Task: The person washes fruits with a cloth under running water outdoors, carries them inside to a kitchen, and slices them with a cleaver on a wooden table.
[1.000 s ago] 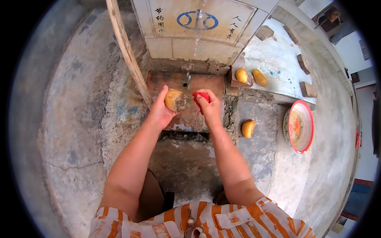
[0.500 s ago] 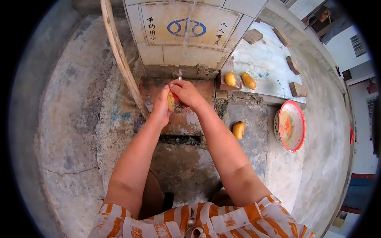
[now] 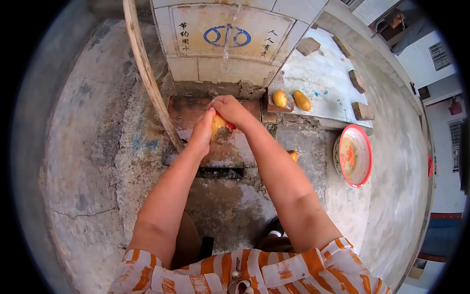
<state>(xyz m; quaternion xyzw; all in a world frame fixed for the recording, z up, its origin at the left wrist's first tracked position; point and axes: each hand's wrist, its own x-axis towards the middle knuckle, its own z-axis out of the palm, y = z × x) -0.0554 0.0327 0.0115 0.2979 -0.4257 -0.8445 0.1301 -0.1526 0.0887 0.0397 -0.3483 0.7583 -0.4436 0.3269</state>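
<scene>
In the head view my left hand is closed around the side of a yellow potato. My right hand bends over the top of the same potato, fingers curled close to the left fingertips. A small red tool shows under the right palm; most of it is hidden, so its kind cannot be made out. Both hands are above a wet brick-red slab, at the foot of a tiled wall. A thin stream of water falls in front of that wall.
Two potatoes lie to the right, one on a brick, one on a white sheet edged with bricks. Another potato peeks out past my right forearm. A red-rimmed basin stands farther right. A wooden pole leans at left.
The potato has turned in my hands, and more of its yellow side shows. My right forearm now covers most of the potato on the ground. The view has shifted slightly.
</scene>
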